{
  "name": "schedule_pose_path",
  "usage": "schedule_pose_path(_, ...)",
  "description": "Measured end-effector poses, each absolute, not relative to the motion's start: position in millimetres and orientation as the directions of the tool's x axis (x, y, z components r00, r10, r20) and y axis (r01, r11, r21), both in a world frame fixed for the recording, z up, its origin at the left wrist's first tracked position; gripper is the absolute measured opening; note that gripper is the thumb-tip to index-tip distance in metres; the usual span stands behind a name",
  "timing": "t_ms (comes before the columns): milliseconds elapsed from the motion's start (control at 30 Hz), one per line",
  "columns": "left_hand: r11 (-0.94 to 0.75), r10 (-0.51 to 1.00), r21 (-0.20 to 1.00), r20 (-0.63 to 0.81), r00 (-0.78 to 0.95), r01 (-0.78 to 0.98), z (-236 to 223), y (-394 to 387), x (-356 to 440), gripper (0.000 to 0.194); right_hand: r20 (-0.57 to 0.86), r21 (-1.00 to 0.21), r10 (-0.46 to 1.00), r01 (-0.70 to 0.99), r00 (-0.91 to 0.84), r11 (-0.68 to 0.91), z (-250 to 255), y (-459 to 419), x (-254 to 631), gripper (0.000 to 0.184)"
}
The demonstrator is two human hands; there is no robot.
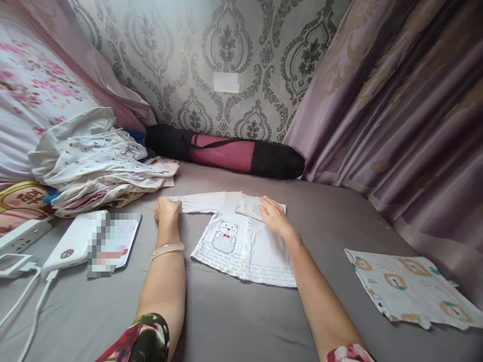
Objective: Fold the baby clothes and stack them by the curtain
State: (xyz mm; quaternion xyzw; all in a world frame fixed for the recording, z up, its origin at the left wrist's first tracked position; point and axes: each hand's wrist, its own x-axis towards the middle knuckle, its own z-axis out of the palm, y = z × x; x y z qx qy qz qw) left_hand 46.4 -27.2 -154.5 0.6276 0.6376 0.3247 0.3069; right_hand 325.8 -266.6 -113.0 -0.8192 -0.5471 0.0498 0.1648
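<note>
Our arms (162, 286) pointed toward the bed's (234, 327) far edge; seemingly mid-fold, our left hand (166, 208) gripped the shirt's (230, 256) outstretched sleeve (202, 202), probably due inward, right hand (274, 216) open on its folded sleeve (248, 206).

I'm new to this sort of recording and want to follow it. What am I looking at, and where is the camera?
There is no machine here: the two bare hands belong to a person wearing the camera on their head. It looks forward and down, so the forearms come in from the bottom edge.

On the grey sheet lies a small white buttoned shirt with a bear print. The left hand is closed at the end of one outstretched sleeve; the right hand rests on the other sleeve, which is folded inward.

To the left are a clothes pile and a white charger-like box; to the right, a patterned cloth. A long black-and-pink bag lies along the wall.
</note>
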Motion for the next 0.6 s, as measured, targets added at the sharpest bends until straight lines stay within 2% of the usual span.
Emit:
schedule_pose_path(100,0.136,0.989,0.771,-0.069,-0.130,0.623,-149.8,-25.7,48.1,0.031,0.077,-0.346,0.973,0.921,0.219,-0.180,-111.8,-234.1,298.3,0.039)
schedule_pose_path(267,0.070,0.996,0.849,-0.033,-0.078,0.523,-136.1,-25.5,51.3,0.026,0.028,-0.354,0.997,0.933,0.078,-0.063,-118.1,-186.0,259.5,0.033)
schedule_pose_path(333,0.092,0.993,0.929,-0.058,-0.103,0.360,-128.3,-28.2,53.9,0.021,-0.031,-0.340,0.996,0.936,0.089,-0.094,-118.4,-174.1,250.8,0.033)
schedule_pose_path(400,0.157,0.983,0.983,-0.145,-0.116,0.099,-119.6,-32.2,57.6,0.016,-0.100,-0.322,0.988,0.935,0.121,-0.147,-117.1,-165.7,245.4,0.035)
schedule_pose_path(500,0.254,0.959,0.932,-0.277,-0.054,-0.257,-106.9,-37.4,63.2,0.015,-0.174,-0.310,0.972,0.928,0.158,-0.207,-113.6,-157.1,240.7,0.041)
schedule_pose_path(600,0.290,0.953,0.830,-0.298,0.061,-0.477,-96.9,-39.7,67.2,0.013,-0.260,-0.302,0.947,0.915,0.190,-0.266,-108.1,-151.1,237.6,0.053)
